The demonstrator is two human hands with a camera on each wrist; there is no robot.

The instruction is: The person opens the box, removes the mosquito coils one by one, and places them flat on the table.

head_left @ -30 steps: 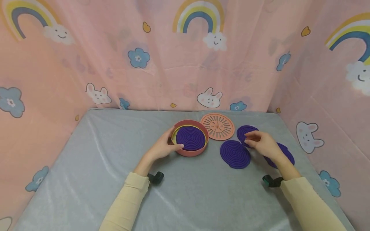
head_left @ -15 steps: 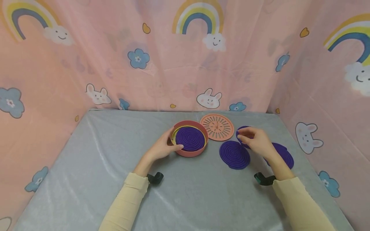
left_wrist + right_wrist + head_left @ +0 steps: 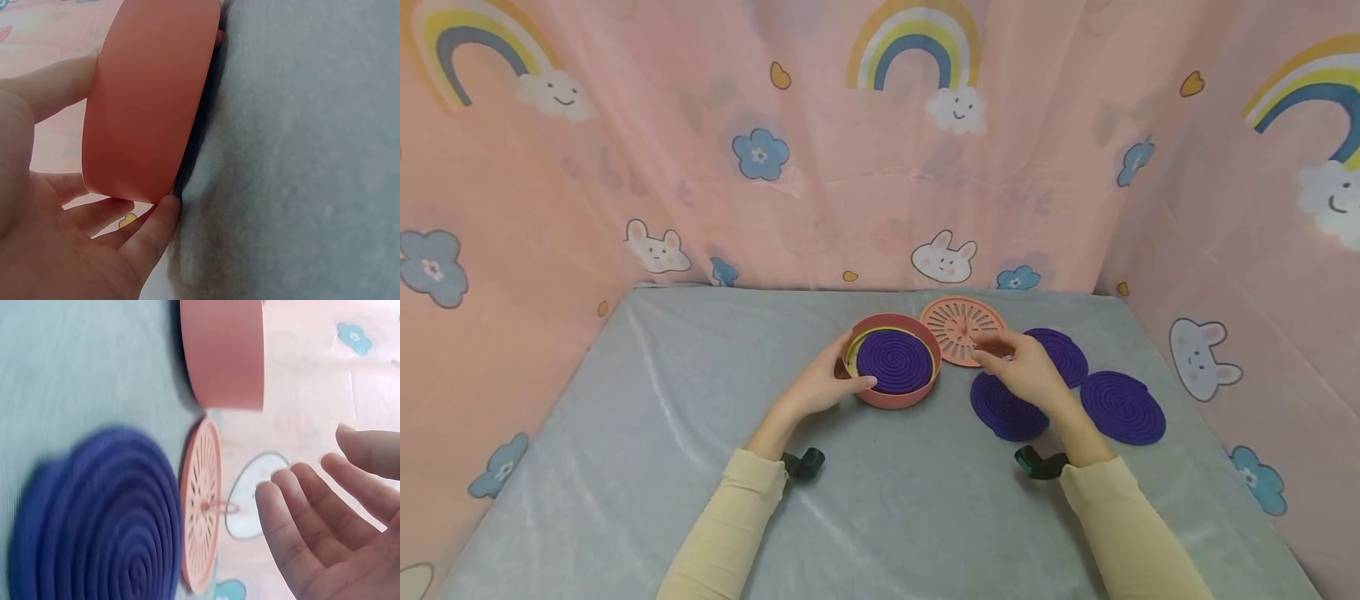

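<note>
My left hand (image 3: 817, 385) grips the near left side of a round coral-red mosquito coil box (image 3: 891, 401), thumb over the rim. Inside lies a purple mosquito coil (image 3: 895, 362), with a yellow ring (image 3: 852, 358) showing round its edge. In the left wrist view, fingers and thumb hold the box's smooth wall (image 3: 150, 94). My right hand (image 3: 1030, 372) hovers over the near edge of the slotted salmon lid (image 3: 951, 321) and a loose purple coil (image 3: 1003, 412). The right wrist view shows its fingers loosely bent, with nothing between them.
Two more purple coils, a farther one (image 3: 1063, 354) and a right one (image 3: 1122, 407), lie on the grey cloth (image 3: 925, 517). The lid has a small upright loop (image 3: 228, 507). A pink printed curtain (image 3: 820, 200) stands behind and at both sides.
My right hand has moved left from above the far coil to near the lid, uncovering the right-hand coil. My left hand stays on the box.
</note>
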